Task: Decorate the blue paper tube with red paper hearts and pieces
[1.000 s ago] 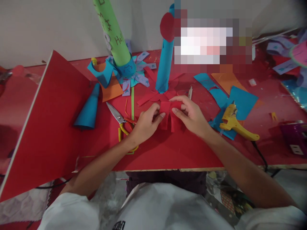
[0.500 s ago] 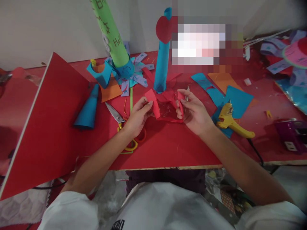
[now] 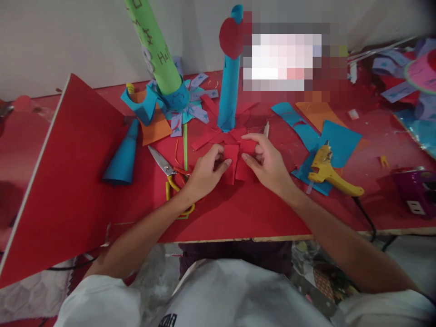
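My left hand [image 3: 211, 169] pinches a red paper strip [image 3: 231, 159] between thumb and fingers. Right beside it, my right hand [image 3: 262, 158] grips another folded red piece [image 3: 248, 147], and the two pieces almost meet edge to edge. Whether they are parts of one strip, I cannot tell. Just behind my hands stands a blue paper tube [image 3: 229, 91] with a red disc [image 3: 231, 38] near its top and red paper strips spread around its base. Scissors [image 3: 164, 165] with yellow and red handles lie left of my left hand, partly behind my wrist.
A yellow glue gun [image 3: 329, 172] rests on blue paper at the right. A green tube [image 3: 155, 50] stands behind left, with a blue cone [image 3: 122, 156] and a tilted red board [image 3: 68, 181] nearer the left. A purple box [image 3: 413, 193] sits far right.
My hands have come closer together, bringing the two red pieces side by side. The red pieces now face upward, flatter and lower in front of the blue tube.
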`<control>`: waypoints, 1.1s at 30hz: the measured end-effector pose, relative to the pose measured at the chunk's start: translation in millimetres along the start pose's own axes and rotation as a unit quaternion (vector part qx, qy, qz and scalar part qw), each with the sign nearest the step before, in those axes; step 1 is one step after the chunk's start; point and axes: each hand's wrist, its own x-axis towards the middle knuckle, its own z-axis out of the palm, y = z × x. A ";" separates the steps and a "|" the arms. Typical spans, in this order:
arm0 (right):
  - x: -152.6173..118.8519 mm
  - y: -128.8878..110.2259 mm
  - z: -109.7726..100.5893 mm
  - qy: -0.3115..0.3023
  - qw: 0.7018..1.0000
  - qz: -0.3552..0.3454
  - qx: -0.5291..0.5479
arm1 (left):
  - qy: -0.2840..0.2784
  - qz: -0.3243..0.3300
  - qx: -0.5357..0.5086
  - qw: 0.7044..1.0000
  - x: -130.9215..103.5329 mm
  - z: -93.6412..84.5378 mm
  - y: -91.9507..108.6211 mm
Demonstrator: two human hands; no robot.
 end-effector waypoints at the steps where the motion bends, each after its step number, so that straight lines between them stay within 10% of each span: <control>1: 0.3 1.2 0.4 -0.001 1.000 -0.005 -0.014 | 0.006 0.002 0.022 1.000 0.3 0.6 -1.5; 8: 5.4 11.1 -2.1 0.001 0.995 -0.024 -0.094 | 0.055 0.016 0.153 0.987 9.0 5.5 -4.7; 23: 3.0 11.9 -4.3 -0.138 0.923 -0.055 -0.354 | -0.044 0.090 0.423 0.901 5.5 7.5 -9.1; 33: -17.0 -9.9 0.9 -0.003 0.805 -0.243 -0.541 | -0.048 0.102 0.536 0.837 2.6 6.2 -7.7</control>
